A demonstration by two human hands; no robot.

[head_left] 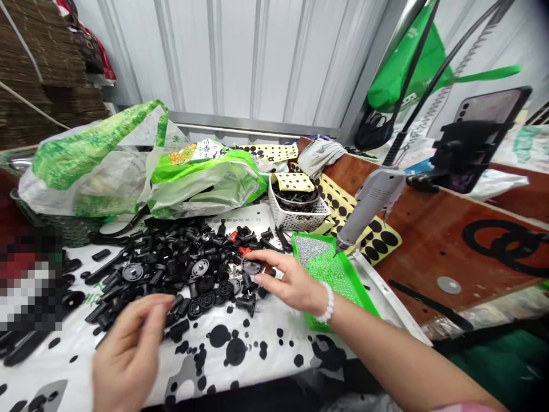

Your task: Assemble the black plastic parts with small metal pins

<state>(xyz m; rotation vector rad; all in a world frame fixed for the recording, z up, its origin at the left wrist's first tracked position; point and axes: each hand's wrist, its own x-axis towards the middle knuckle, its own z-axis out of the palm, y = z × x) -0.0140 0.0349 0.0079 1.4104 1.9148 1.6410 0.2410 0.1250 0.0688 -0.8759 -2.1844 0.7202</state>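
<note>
My right hand, with a white bead bracelet on the wrist, pinches a round dark disc with small holes between thumb and fingers at the right side of the pile. Below and to the left is my left hand, its thumb and fingertips pressed together near black tubes; whatever they hold, if anything, cannot be made out. Between and beyond both hands spreads a heap of black plastic parts. Several black perforated wheels lie in it, along with a grey disc and a red piece.
Right of the pile sits a green tray with small silvery pieces. A grey electric screwdriver hangs above it. Behind stand a white basket and plastic bags. A phone is clamped at right. Loose black discs dot the front.
</note>
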